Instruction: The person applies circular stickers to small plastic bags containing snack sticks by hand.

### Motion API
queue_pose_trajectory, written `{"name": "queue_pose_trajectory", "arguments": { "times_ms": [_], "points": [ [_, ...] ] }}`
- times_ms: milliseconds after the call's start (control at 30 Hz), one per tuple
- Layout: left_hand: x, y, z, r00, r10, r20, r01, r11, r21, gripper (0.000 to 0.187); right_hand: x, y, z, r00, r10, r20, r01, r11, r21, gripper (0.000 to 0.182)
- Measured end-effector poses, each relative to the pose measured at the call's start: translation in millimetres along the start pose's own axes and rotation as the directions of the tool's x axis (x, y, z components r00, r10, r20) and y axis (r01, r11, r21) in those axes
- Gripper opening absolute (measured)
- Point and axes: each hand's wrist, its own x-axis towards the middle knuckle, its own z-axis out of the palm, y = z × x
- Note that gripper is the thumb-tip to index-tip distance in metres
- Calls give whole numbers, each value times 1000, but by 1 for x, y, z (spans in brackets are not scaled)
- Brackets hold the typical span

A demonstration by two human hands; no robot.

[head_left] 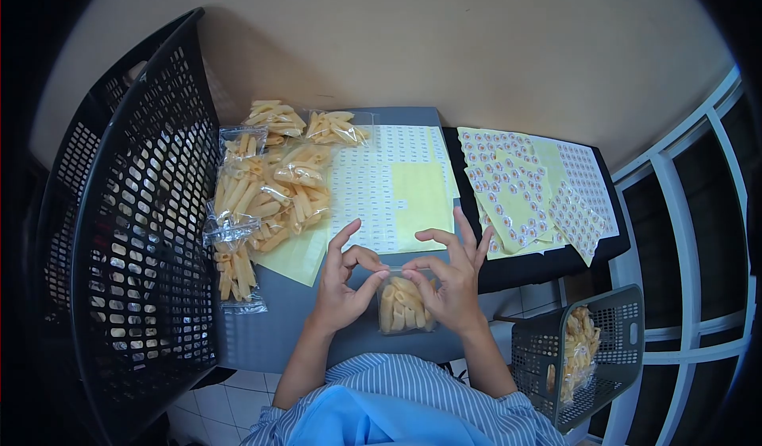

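Observation:
Between my hands, near the front edge of the grey table, is a clear plastic bag (406, 309) filled with pale yellow, penne-like tube pieces. My left hand (346, 283) pinches the bag's top edge at its left side between thumb and index finger, the other fingers raised. My right hand (454, 279) pinches the same edge at the right, its remaining fingers spread upward. Both pinches sit close together. Beyond them lies a sheet of small printed labels (361, 184), with a yellow backing piece (419, 196) showing on it.
Filled bags (274, 188) are heaped at the table's left, beside a tall dark plastic basket (147, 208). Sheets of round stickers (516, 192) lie on a black surface to the right. A smaller basket (623, 359) with more filled bags stands at lower right.

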Motion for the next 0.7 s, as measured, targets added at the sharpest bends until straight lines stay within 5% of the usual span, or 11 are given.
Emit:
{"name": "queue_pose_trajectory", "arguments": {
  "times_ms": [267,467,533,633,700],
  "points": [
    [-2,-7,-3,981,-193,31,195,978,-76,67,-5,18,10,1000,5,23,-6,999,33,18],
    [-10,-31,-9,953,-276,123,271,961,49,51,0,40,20,948,181,262,-208,975,81,21],
    [-6,-27,-6,947,-297,126,296,955,28,51,13,57,31,962,197,190,-230,958,172,26],
    [9,-10,0,983,-149,110,41,754,655,59,32,75,52,979,194,59,-202,963,177,37],
    [21,-17,1,990,-72,124,-33,727,686,58,41,79,62,991,132,32,-132,991,-5,52]
  ]
}}
